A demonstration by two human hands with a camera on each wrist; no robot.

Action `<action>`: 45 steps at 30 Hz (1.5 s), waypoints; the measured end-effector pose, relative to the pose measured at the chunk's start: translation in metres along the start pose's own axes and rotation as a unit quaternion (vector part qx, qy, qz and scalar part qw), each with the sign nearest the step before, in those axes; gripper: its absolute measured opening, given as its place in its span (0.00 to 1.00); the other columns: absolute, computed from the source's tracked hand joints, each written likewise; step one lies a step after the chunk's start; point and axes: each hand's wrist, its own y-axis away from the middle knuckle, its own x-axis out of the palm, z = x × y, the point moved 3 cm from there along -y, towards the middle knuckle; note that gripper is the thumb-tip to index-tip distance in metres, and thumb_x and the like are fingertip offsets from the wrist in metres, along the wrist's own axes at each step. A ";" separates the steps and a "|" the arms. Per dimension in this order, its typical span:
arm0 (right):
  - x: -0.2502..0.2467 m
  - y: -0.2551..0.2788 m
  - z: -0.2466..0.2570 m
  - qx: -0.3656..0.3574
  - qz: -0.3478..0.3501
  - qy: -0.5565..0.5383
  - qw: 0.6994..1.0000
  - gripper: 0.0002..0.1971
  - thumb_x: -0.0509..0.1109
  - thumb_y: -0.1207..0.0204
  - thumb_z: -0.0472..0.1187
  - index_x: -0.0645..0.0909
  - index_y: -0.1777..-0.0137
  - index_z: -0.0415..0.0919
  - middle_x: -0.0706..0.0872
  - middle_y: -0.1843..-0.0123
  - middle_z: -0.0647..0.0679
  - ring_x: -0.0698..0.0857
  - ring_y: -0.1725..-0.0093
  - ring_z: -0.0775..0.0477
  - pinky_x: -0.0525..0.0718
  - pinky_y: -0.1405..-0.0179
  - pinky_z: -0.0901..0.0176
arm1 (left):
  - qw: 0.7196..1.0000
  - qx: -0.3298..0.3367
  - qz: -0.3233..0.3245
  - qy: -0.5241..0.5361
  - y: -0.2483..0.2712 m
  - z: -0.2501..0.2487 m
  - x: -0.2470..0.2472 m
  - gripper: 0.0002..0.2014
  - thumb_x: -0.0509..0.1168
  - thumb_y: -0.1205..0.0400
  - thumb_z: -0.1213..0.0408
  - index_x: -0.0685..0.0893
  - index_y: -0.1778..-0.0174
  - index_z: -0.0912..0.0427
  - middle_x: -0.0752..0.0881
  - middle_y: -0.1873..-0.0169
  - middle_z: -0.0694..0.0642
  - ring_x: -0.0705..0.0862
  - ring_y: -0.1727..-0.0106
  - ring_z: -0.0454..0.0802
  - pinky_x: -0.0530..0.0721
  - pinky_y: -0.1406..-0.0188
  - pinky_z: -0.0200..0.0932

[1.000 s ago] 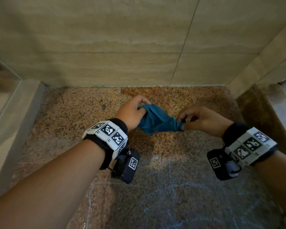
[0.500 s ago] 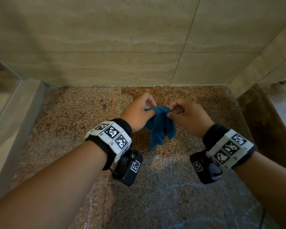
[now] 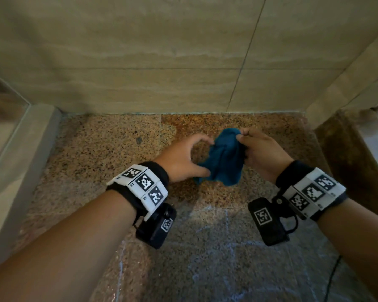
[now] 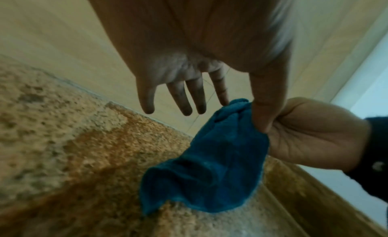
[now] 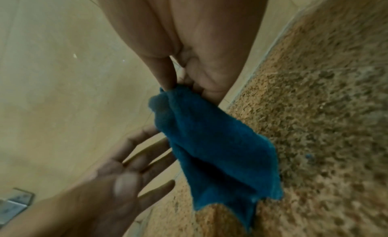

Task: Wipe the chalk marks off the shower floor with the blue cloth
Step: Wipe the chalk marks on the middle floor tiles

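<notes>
While both hands pinched the cloth [image 3: 223, 158] half a second ago, now only the right hand [image 3: 260, 151] holds it in the head view. That hand pinches the top edge with thumb and fingertips, and the cloth hangs down loose in the air above the floor [image 3: 100, 153]. The left hand [image 3: 183, 160] has let go. It is spread wide with straight fingers, just beside the cloth and maybe brushing its low corner. White chalk marks [image 3: 225, 243] still show on the floor nearer the person, under the wrists.

From the left wrist, the left hand's fingers [image 4: 184, 97] are straight and apart and hold nothing. The thumb lies against the cloth's top fold, next to the right hand.

From the right wrist, the right hand's thumb and fingers squeeze the bunched top of the cloth, and the rest droops. The left palm is open beside it.

So the cloth now sits in one hand, and no wiping has started. The marks look untouched.
</notes>
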 end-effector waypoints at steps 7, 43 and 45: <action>0.012 0.009 0.013 -0.033 0.055 -0.156 0.986 0.13 0.52 0.16 0.30 0.72 0.50 0.48 0.81 0.57 0.44 0.81 0.63 0.47 0.84 0.65 0.58 | 0.999 -0.014 -0.037 -0.001 -0.008 0.002 0.012 0.17 0.74 0.22 0.60 0.76 0.43 0.45 0.87 0.47 0.53 0.86 0.45 0.53 0.83 0.44 0.51; 0.052 0.092 0.101 0.003 0.181 0.150 0.972 0.34 0.63 0.29 0.15 0.73 0.37 0.57 0.78 0.38 0.47 0.83 0.44 0.51 0.85 0.51 0.61 | 0.991 -0.091 -0.041 0.090 0.092 -0.094 -0.048 0.20 0.73 0.22 0.64 0.70 0.40 0.50 0.86 0.47 0.55 0.85 0.53 0.52 0.82 0.57 0.48; 0.062 0.111 0.117 0.041 0.224 0.155 0.961 0.32 0.67 0.27 0.21 0.71 0.34 0.57 0.77 0.32 0.48 0.80 0.36 0.52 0.82 0.41 0.62 | 0.988 -0.103 -0.047 0.102 0.111 -0.107 -0.057 0.19 0.73 0.22 0.61 0.69 0.43 0.51 0.87 0.50 0.57 0.86 0.55 0.54 0.82 0.57 0.54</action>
